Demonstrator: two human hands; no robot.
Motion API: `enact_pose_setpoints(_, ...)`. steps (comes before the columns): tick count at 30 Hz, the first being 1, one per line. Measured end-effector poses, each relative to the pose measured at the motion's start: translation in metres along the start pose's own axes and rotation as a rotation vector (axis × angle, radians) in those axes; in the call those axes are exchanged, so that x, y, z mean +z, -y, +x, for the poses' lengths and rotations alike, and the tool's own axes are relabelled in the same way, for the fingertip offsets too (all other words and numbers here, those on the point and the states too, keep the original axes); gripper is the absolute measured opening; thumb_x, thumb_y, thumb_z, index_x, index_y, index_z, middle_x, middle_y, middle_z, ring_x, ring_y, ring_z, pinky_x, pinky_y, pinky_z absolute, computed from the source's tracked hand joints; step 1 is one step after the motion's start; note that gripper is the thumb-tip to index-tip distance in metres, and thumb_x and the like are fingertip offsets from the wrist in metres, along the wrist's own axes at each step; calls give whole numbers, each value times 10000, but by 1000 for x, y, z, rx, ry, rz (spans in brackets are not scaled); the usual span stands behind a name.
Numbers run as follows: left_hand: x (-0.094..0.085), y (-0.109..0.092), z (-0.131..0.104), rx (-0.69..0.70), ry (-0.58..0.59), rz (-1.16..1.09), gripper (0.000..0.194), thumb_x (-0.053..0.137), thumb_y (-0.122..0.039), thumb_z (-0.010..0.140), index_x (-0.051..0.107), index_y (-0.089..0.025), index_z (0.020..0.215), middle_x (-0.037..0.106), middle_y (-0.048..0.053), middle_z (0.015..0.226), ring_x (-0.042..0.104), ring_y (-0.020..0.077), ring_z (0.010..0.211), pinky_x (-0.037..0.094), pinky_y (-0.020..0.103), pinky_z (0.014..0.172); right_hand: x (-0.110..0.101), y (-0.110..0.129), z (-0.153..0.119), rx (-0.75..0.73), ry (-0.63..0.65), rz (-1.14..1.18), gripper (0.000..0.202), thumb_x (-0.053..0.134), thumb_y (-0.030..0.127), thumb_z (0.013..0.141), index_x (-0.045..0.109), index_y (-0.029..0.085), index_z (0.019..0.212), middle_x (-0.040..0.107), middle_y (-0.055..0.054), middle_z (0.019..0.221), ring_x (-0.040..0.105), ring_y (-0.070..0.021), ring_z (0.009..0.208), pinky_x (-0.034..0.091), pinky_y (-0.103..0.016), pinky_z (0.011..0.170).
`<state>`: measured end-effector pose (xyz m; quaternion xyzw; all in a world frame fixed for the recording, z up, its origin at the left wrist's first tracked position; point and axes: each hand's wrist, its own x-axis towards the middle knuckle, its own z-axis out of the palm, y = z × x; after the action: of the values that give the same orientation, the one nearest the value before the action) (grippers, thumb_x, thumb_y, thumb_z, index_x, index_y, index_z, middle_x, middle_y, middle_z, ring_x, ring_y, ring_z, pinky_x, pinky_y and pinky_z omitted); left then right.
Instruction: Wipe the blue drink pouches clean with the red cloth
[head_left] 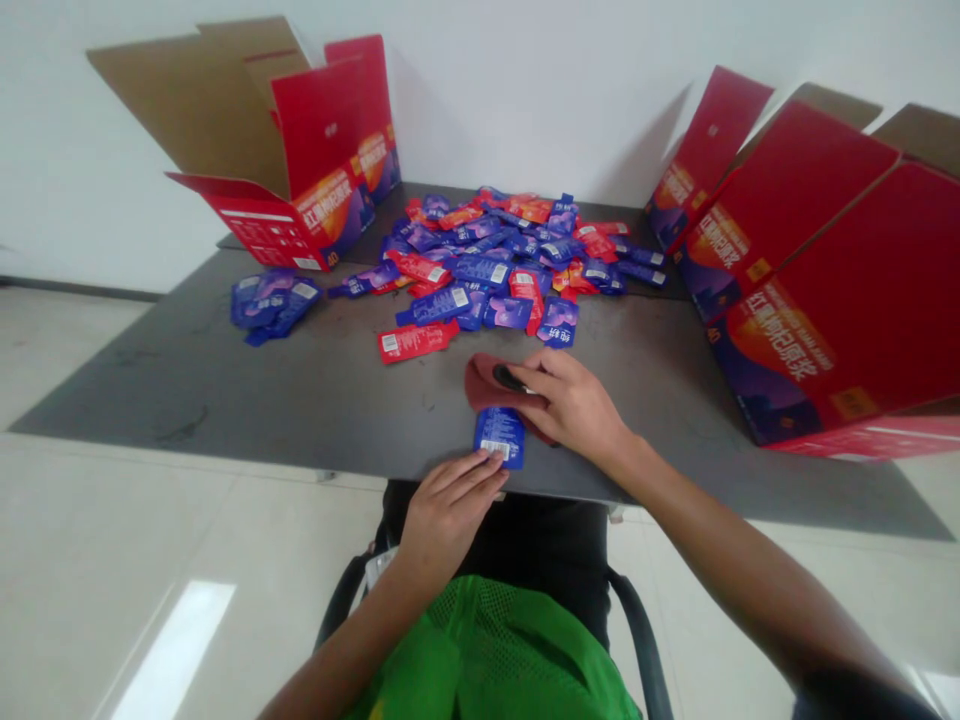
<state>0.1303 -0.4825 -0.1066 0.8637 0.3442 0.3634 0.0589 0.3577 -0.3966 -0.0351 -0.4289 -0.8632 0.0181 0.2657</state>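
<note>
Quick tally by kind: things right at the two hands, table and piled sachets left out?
Blue sachet, under left hand fingertips: 1
Reddish-brown cloth, at right hand: 1
Black object, in right hand: 1
Total: 3

L hand on blue pouch nr desk edge; R hand w/ reddish cloth over its far end; pouch pile behind.
</note>
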Motion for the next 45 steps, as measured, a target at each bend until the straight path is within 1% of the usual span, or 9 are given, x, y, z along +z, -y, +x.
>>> enact_pose_setpoints(4, 2, 1, -2, -37, -22, 10, 248, 641, -177, 985, 722, -219, 1215, 778, 36, 1189, 746, 233, 1051, 594, 435, 947, 3, 33, -24, -98, 174, 101, 343, 589, 282, 1002, 656, 239, 1336, 661, -80, 1140, 608, -219, 1007, 525, -353, 876)
enact_pose_setpoints(11, 1, 0, 0, -16, -6, 4, 258, 631, -160, 989, 712, -198, 1231, 742, 49, 1275, 704, 232, 1184, 590, 430, 965, 8, -17, 12, 62, 35, -101, 306, 619, 314, 992, 705, 190, 1259, 665, -104, 1049, 606, -239, 952, 512, -371, 834)
enact_pose_setpoints(14, 2, 0, 0, -25, -12, -6, 251, 634, -168, 990, 714, -201, 1225, 744, 43, 1271, 708, 230, 1176, 590, 430, 968, -8, 8, 9, 7, -4, -40, 350, 595, 331, 1009, 668, 203, 1325, 654, -95, 1084, 599, -230, 977, 509, -359, 840)
enact_pose_setpoints(18, 3, 2, -1, -23, -39, 5, 228, 643, -176, 986, 721, -205, 1198, 775, 25, 1199, 741, 227, 1084, 595, 434, 944, 0, 36, -8, -119, 190, 30, 354, 608, 294, 996, 654, 242, 1344, 657, -79, 1122, 598, -222, 1001, 513, -343, 845)
enact_pose_setpoints(24, 1, 3, 0, -7, 1, -10, 255, 648, -153, 977, 712, -195, 1221, 744, 31, 1276, 701, 223, 1188, 588, 421, 968, 17, -16, 19, 53, 86, -86, 293, 637, 318, 986, 724, 183, 1231, 656, -95, 1015, 610, -226, 923, 495, -336, 794)
enact_pose_setpoints(28, 1, 3, 0, -24, 4, -16, 248, 656, -166, 975, 715, -198, 1214, 746, 18, 1272, 707, 219, 1170, 586, 424, 968, -4, 7, 10, 8, 32, -14, 351, 598, 349, 1009, 682, 183, 1308, 650, -91, 1057, 607, -222, 943, 499, -337, 808)
enact_pose_setpoints(31, 1, 4, -1, -32, -21, -12, 225, 670, -182, 969, 727, -203, 1186, 773, 10, 1205, 734, 220, 1088, 587, 432, 954, 0, 31, -10, -71, 151, 66, 338, 587, 319, 1011, 670, 206, 1318, 659, -83, 1116, 610, -220, 980, 510, -337, 838)
enact_pose_setpoints(38, -1, 3, 2, -19, 5, -16, 230, 644, -171, 984, 719, -195, 1199, 747, 28, 1268, 711, 222, 1165, 593, 419, 948, 19, -14, 14, 53, 67, -61, 323, 595, 371, 1012, 720, 181, 1243, 660, -99, 1025, 618, -233, 942, 508, -354, 811)
enact_pose_setpoints(45, 2, 5, -1, -31, -23, -19, 219, 665, -178, 973, 731, -210, 1180, 780, 18, 1183, 745, 220, 1065, 589, 426, 950, 7, 31, -15, -50, 150, 106, 334, 590, 313, 1011, 674, 211, 1317, 662, -78, 1129, 613, -213, 992, 516, -335, 857)
